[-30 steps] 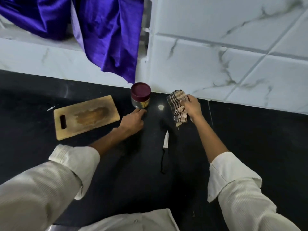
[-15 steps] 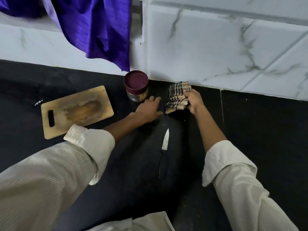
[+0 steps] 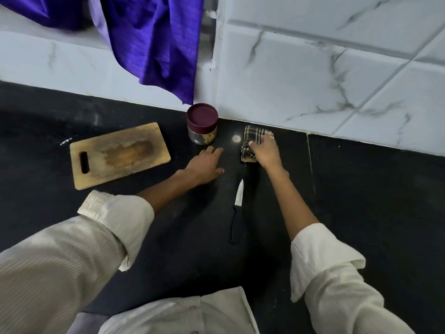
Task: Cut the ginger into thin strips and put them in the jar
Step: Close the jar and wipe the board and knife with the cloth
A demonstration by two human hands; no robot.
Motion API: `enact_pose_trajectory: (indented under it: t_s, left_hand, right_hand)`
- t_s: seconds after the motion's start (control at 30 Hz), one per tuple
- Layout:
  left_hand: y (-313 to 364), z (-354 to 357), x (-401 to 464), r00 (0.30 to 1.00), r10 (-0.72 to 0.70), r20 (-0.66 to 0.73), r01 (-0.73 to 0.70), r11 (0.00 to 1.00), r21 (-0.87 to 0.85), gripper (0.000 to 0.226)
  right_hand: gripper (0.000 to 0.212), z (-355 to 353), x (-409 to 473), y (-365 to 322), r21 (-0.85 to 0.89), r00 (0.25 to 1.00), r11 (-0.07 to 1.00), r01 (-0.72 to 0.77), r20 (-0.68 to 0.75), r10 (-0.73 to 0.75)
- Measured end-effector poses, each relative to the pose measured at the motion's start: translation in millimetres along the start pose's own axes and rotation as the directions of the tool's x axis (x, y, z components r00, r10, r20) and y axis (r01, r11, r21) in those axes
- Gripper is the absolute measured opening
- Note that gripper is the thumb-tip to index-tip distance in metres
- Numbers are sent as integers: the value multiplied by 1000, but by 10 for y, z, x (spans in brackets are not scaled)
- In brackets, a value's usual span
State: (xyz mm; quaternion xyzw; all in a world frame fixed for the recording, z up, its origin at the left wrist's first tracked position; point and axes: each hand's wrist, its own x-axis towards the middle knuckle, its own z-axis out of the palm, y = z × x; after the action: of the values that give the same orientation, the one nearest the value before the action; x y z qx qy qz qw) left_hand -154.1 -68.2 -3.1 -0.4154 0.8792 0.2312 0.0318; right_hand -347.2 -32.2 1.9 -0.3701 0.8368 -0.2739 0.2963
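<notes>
A glass jar [image 3: 202,126] with a maroon lid stands at the back of the black counter, by the wall. Yellowish pieces show through its glass. My left hand [image 3: 206,165] lies flat on the counter just in front of the jar, fingers straight, apart from it. My right hand [image 3: 266,151] rests on a folded checked cloth [image 3: 252,143] that lies on the counter right of the jar. A knife [image 3: 237,208] with a white blade and black handle lies between my forearms, tip pointing away. The wooden cutting board [image 3: 118,155] lies bare at the left. No loose ginger is in view.
A purple cloth [image 3: 154,44] hangs from a ledge above the jar. White marble-patterned wall tiles [image 3: 313,68] close off the back of the counter. A small pale round spot [image 3: 236,138] sits between jar and checked cloth. My white sleeves fill the foreground.
My right hand has lowered the checked cloth onto the counter and now lies flat on it. My left hand slid from the jar's side to the counter in front of it.
</notes>
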Motion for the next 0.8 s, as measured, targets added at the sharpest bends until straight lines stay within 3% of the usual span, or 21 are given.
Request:
enact_pose_trajectory:
  t_s: [0.2,0.33,0.43,0.57,0.67,0.8]
  left_hand:
    - [-470,-53,-822,993,-105,-59,91,977,-192,64]
    - [-996,-57,-1350,962,-258,-92,193,877,-441,51]
    - [-1426,-148,-1660,886,-447,-123,295,748,-594,44]
    - [-1895,-216,-1967,692,-703,-166,363,537,-762,42]
    - [-2074,-241,-2111,574,-781,-244,323,490,-810,42]
    - [-2241,-295,-2132,573,-801,-172,315,409,-856,62]
  right_hand:
    - [52,590,-737,-393,-58,979,981,187,90,-181]
    - [56,977,-1013,-620,-85,952,960,266,177,-248]
    - [58,1213,-1132,-790,-122,934,946,302,237,-268]
    - [61,1489,-1176,-988,-182,928,938,295,289,-236]
    - [54,1635,-1145,-1152,-247,933,929,274,303,-195]
    - [33,1890,-1019,-1366,-334,938,900,280,295,-182]
